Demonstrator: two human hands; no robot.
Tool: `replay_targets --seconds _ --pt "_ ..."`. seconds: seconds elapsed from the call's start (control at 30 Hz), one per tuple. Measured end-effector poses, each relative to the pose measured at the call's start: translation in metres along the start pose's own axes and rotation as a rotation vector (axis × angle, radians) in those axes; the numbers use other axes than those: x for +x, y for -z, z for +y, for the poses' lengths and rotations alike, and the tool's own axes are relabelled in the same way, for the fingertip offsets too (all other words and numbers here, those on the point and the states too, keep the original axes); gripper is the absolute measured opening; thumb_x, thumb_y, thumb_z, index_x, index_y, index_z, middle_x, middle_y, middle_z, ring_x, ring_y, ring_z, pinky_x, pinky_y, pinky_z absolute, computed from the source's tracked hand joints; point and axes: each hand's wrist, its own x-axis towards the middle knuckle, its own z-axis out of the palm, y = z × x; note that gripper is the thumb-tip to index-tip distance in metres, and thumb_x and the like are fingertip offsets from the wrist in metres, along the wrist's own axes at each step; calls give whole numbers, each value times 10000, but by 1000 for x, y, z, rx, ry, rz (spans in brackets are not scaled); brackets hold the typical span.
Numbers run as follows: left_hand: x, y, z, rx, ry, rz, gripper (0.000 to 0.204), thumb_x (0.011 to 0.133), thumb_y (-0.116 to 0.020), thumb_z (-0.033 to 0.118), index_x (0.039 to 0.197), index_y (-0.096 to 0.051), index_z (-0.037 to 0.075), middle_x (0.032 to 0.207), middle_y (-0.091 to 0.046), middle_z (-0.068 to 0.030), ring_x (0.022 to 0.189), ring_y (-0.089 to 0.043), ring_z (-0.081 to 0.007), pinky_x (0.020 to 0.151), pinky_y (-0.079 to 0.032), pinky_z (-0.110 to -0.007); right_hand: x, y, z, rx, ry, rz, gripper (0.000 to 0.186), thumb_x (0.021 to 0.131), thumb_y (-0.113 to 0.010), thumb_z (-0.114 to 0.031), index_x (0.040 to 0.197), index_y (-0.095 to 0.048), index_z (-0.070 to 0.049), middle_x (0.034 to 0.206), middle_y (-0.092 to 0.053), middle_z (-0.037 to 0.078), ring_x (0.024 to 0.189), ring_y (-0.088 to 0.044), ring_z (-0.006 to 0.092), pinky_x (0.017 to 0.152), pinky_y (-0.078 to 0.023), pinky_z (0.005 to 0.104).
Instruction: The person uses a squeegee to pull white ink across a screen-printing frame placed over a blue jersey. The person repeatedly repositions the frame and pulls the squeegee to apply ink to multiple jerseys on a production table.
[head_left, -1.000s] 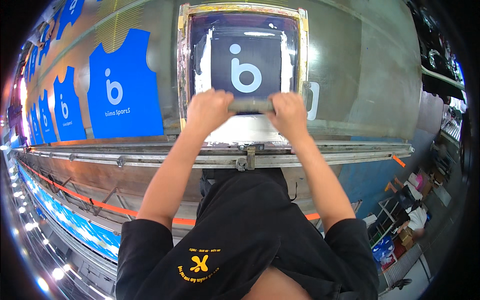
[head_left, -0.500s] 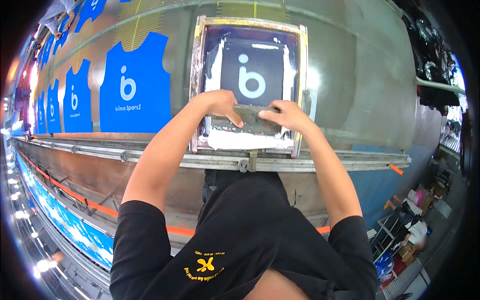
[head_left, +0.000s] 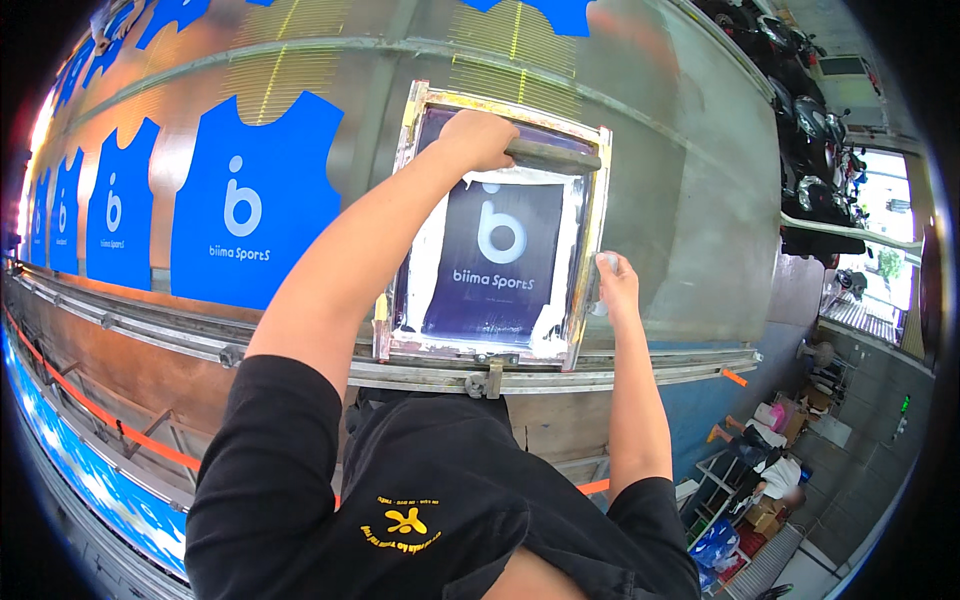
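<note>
My left hand (head_left: 482,140) is closed on the squeegee (head_left: 558,156), which lies across the far end of the screen-printing frame (head_left: 590,250). At the frame's right side, my right hand (head_left: 618,284) is closed round a pale side handle (head_left: 604,288), mostly hidden by the fingers. White ink (head_left: 422,272) borders the dark mesh (head_left: 470,312), and a pale round logo with lettering shows inside it. To the left lies a blue cut shirt panel (head_left: 258,190) with the same white print.
More blue panels (head_left: 122,205) run along the table (head_left: 690,230) to the left, and another lies at the far edge. A metal rail (head_left: 640,372) follows the near edge, close to my body. Parked motorbikes (head_left: 805,120) stand at the far right; a person sits lower right.
The squeegee has gone from the frame's near end to its far end in my left hand. My right hand has left it for the side handle. The view has shifted.
</note>
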Motion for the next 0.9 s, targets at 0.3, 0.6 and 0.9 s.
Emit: replay_targets --seconds 0.3,0.6,0.9 --pt "-177 -87 75 0 2 166 445 809 -851 458 1046 -743 98 974 -721 -124 936 -716 -336 802 -577 -481 -31 15 -52 290 36 -60 390 1052 -673 -183 1412 -595 -56 704 -521 -25 518 -443 60 449 -364 250" --pt "-320 -134 107 -61 -165 384 638 655 -843 95 1254 -624 88 1219 -656 -84 1170 -644 -305 987 -519 -439 -47 -15 -62 244 270 262 291 1027 -706 -243 1194 -748 -8 1158 -758 117 1079 -680 220 981 -512 346" --pt "-408 -40 -72 -90 85 92 615 726 -750 48 1334 -709 137 1363 -714 -47 1289 -633 -266 1060 -502 -443 -97 -242 -117 199 357 307 328 1028 -699 -310 1169 -745 -17 1120 -750 148 1050 -677 258 964 -514 380"
